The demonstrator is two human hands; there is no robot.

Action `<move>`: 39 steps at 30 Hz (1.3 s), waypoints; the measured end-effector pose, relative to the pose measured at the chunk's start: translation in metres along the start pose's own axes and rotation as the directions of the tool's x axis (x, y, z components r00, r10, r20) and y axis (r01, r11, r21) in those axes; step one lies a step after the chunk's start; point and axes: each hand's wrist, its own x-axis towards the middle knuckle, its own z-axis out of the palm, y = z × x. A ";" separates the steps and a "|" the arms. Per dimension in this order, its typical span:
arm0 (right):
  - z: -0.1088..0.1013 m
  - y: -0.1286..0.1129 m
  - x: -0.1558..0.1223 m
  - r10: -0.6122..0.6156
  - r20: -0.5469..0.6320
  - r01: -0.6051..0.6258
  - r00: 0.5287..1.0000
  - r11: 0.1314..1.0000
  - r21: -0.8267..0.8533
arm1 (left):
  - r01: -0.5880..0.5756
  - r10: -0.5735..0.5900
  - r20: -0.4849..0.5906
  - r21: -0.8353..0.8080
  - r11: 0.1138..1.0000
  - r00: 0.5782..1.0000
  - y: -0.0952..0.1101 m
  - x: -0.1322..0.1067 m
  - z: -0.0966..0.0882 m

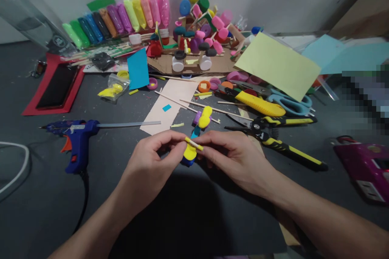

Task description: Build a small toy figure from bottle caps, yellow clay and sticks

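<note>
Between the fingertips of both hands lies a short pale stick with yellow ends (193, 143). My left hand (152, 166) pinches its left end with thumb and forefinger; my right hand (235, 156) pinches the right end the same way. Just below the stick is a rounded yellow piece (190, 153) on a dark blue piece (188, 163), partly covered by my fingers. Beyond them a blue strip (196, 132) leads toward yellow rounded lumps (205, 117) beside a purple cap (197, 118). Whether these parts are joined, I cannot tell.
A blue glue gun (79, 145) lies to the left. Wire strippers (282, 145), a yellow utility knife (258, 103) and blue scissors (291, 105) lie right. Behind stand colourful clay packets (115, 20), small craft models (197, 40) and a bottle (33, 20).
</note>
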 end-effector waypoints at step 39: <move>0.001 0.000 0.001 0.019 0.015 -0.020 1.000 0.999 0.043 | -0.152 0.120 0.127 0.289 0.945 0.985 -0.001 -0.015 -0.006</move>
